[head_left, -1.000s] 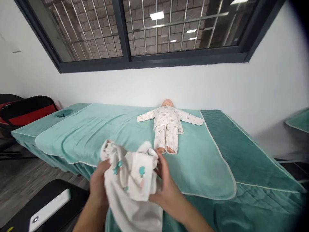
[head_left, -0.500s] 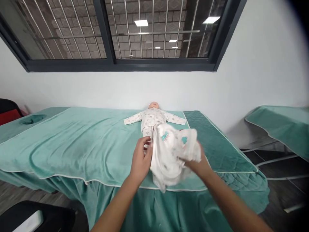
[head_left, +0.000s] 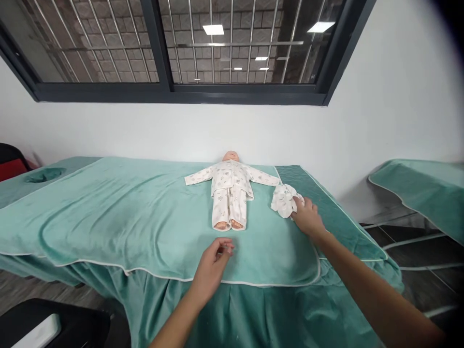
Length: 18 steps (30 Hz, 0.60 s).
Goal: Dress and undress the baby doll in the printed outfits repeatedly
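A baby doll (head_left: 231, 187) in white printed pyjamas lies on its back on a teal blanket (head_left: 119, 217) spread over a bed, head towards the wall. A bundled white cloth with teal spots (head_left: 284, 200) rests on the blanket to the right of the doll. My right hand (head_left: 307, 217) lies against the bundle's near edge, fingers curled on it. My left hand (head_left: 213, 262) hovers over the blanket just in front of the doll's feet, fingers loosely curled with the tips close together, nothing visible in them.
A darker teal cover (head_left: 337, 217) lies over the bed's right end. A second teal-covered bed (head_left: 424, 193) stands at the right. A black and red chair (head_left: 10, 164) is at the far left. A black surface with a white device (head_left: 39, 331) sits at the lower left.
Both hands held the white cloth bundle in front of me. The bundle now lies on the blanket right of the doll, under my right hand, and my left hand has come off it.
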### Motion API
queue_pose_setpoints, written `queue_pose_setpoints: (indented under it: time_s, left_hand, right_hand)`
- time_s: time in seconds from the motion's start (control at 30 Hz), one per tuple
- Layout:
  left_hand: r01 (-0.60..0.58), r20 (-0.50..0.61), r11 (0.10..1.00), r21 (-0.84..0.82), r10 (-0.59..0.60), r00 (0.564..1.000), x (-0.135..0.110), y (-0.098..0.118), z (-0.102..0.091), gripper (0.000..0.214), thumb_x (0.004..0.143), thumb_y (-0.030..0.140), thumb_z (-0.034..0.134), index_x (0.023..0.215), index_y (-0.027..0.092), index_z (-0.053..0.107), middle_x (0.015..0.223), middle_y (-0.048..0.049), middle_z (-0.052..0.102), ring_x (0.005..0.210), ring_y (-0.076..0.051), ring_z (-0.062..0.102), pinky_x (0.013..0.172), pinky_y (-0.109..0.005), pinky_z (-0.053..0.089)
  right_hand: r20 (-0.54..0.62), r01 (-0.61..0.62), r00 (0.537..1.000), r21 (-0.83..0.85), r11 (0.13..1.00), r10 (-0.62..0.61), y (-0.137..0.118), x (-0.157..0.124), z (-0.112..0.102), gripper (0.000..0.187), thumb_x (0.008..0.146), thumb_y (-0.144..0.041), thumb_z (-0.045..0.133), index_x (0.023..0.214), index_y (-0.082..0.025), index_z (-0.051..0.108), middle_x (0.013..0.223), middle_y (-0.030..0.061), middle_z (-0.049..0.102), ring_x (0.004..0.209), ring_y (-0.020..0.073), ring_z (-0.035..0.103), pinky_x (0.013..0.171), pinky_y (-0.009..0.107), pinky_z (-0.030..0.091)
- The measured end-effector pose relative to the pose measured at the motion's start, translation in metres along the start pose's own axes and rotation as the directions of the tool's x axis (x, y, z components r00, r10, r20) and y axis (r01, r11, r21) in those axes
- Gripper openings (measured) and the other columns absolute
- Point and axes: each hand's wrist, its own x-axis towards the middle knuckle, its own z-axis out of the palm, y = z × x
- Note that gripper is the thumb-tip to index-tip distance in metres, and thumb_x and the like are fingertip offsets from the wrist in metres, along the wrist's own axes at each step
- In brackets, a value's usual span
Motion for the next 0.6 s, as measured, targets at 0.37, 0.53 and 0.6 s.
queue_pose_setpoints:
  time_s: [0.37, 0.53, 0.6]
  left_hand:
    - [0.039, -0.207, 0.998, -0.047, -0.048, 0.977, 0.023, -0.010, -0.044, 0.029, 0.090, 0.047, 0.057, 0.099, 0.021, 0.067, 0.094, -0.0044, 0.069, 0.084, -0.018, 0.063, 0.075, -0.030, 0.050]
    - [-0.180, -0.382, 0.976, 0.122, 0.214, 0.899, 0.110, 0.032, -0.039, 0.025, 0.093, 0.041, 0.053, 0.106, 0.023, 0.066, 0.103, -0.0041, 0.070, 0.093, -0.018, 0.064, 0.085, -0.031, 0.050]
    - [-0.274, -0.342, 0.935, 0.225, 0.339, 0.876, 0.154, 0.049, -0.034, 0.024, 0.095, 0.035, 0.050, 0.110, 0.025, 0.066, 0.112, -0.0047, 0.069, 0.106, -0.019, 0.063, 0.092, -0.031, 0.049]
  right_hand:
    - [-0.437, 0.268, 0.883, 0.172, 0.948, -0.170, -0.042, -0.080, 0.038, 0.051, 0.092, -0.025, 0.048, 0.143, -0.023, 0.040, 0.156, 0.0178, 0.032, 0.149, 0.0360, 0.023, 0.114, 0.068, 0.024]
    - [-0.361, 0.345, 0.917, 0.514, 0.785, -0.167, -0.119, -0.045, 0.034, 0.049, 0.093, -0.024, 0.049, 0.140, -0.027, 0.041, 0.153, 0.0136, 0.031, 0.146, 0.0302, 0.030, 0.114, 0.060, 0.034]
    - [-0.348, 0.302, 0.934, 0.636, 0.710, -0.085, -0.148, -0.008, 0.036, 0.052, 0.092, -0.026, 0.050, 0.142, -0.026, 0.038, 0.150, 0.0133, 0.034, 0.144, 0.0278, 0.033, 0.114, 0.056, 0.035]
